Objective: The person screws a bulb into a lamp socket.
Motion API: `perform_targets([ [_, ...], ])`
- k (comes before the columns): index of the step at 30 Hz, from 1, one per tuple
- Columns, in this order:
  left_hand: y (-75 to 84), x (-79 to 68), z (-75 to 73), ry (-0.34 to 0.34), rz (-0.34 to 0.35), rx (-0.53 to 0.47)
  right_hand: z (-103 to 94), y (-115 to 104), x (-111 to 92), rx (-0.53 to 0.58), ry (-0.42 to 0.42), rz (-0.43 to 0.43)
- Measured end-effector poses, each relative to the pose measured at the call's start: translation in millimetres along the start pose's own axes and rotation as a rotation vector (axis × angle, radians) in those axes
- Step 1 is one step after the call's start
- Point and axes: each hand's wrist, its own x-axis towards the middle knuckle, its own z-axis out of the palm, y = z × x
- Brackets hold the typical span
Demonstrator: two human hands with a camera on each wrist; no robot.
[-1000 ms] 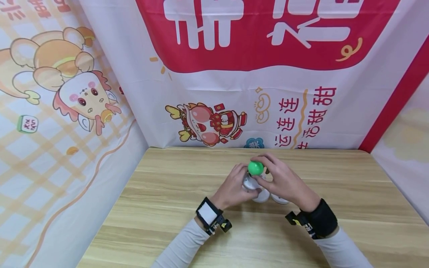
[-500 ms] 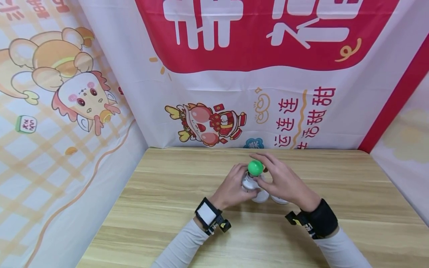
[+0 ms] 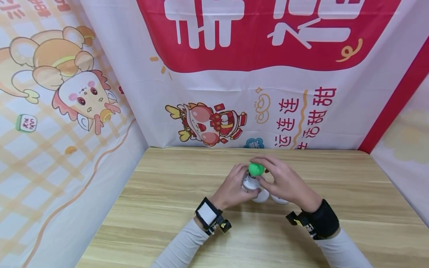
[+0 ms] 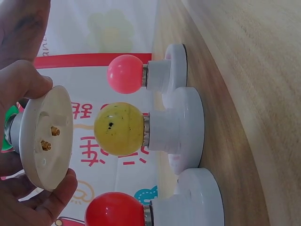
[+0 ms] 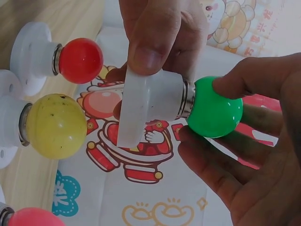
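Note:
My left hand (image 3: 231,188) grips a white round lamp holder (image 5: 160,96) by its base, raised above the table. The underside of that base, with two brass screws, faces the camera in the left wrist view. A green light bulb (image 5: 214,110) sits in the holder, a band of its metal cap showing at the collar. Around the bulb are the thumb and fingers of my right hand (image 3: 285,182), the thumb pressed on its side in the right wrist view. On the table below stand lamp holders with a red bulb (image 4: 115,210), a yellow bulb (image 4: 119,128) and a pink bulb (image 4: 125,74).
The wooden table (image 3: 161,208) runs back to a printed cloth wall (image 3: 207,89). Another printed cloth (image 3: 67,149) hangs along the left side. The standing lamp holders are close together, just under and beside both hands.
The fingers of my right hand loosened from the green bulb half a second ago and now close around it again. My left hand keeps the lamp holder in nearly the same place.

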Motion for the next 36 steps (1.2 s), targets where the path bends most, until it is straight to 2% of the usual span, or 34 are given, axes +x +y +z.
perform_targets([
  [6, 0.0, 0.2, 0.3, 0.003, 0.006, 0.006, 1.1, 0.4, 0.4, -0.048, 0.031, 0.031],
  [14, -0.5, 0.8, 1.5, -0.001, 0.011, 0.019, 3.1, 1.8, 0.3, -0.088, 0.022, 0.067],
  [24, -0.7, 0.7, 2.4, -0.008, 0.027, 0.043, 4.6, 2.9, 0.6, -0.094, 0.033, 0.063],
  [36, -1.0, -0.3, 0.9, 0.001, 0.008, 0.016, -0.9, 2.4, -1.6, -0.024, -0.029, 0.003],
])
